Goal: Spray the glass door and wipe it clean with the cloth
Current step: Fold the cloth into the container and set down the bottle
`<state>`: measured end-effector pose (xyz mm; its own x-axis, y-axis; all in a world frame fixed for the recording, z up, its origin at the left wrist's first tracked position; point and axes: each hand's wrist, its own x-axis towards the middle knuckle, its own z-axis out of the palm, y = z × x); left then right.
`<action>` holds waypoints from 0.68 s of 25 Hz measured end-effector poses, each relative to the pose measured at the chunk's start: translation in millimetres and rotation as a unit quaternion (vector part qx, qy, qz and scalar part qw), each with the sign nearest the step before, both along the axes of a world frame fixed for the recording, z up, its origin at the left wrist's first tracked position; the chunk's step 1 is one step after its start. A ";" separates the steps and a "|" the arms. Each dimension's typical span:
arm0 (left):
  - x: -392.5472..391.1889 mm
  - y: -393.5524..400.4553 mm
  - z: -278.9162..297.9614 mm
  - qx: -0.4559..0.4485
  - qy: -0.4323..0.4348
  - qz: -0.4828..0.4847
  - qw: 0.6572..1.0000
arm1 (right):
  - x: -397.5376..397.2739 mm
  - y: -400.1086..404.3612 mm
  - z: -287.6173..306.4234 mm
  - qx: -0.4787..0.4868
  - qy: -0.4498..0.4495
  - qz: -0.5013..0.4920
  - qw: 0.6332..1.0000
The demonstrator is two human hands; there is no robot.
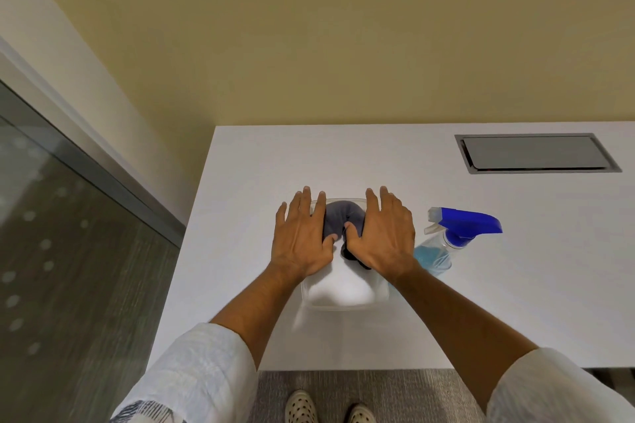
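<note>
A grey cloth (343, 220) lies bunched in the far half of a clear plastic tub (343, 302) on the white table (261, 161). My left hand (302, 237) hovers flat over the tub's left side, fingers spread, thumb touching the cloth. My right hand (385, 233) is spread over the tub's right side, its thumb resting on the cloth. Neither hand grips anything. A clear spray bottle (443, 244) with blue liquid and a blue trigger head stands just right of my right hand. The glass door (68, 251) fills the left of the view.
A grey metal cable hatch (536, 153) is set into the table at the far right. A beige wall (343, 27) stands behind the table. My shoes (326, 409) are on grey carpet below the table's near edge.
</note>
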<state>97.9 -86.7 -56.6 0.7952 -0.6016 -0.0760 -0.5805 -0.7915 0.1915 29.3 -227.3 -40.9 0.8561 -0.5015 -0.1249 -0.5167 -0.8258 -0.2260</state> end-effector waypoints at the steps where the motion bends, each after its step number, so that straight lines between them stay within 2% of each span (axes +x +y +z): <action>1: -1.6 2.4 -0.2 0.001 -0.004 -0.007 1.000 | -3.0 1.0 0.0 0.005 0.002 0.007 1.000; 11: -37.8 25.2 4.0 0.008 -0.043 -0.041 0.998 | -42.6 23.6 3.9 -0.014 -0.035 0.041 0.998; 17: -63.2 27.2 0.9 -0.002 -0.037 -0.061 0.997 | -79.3 45.5 6.9 -0.066 -0.099 0.051 0.992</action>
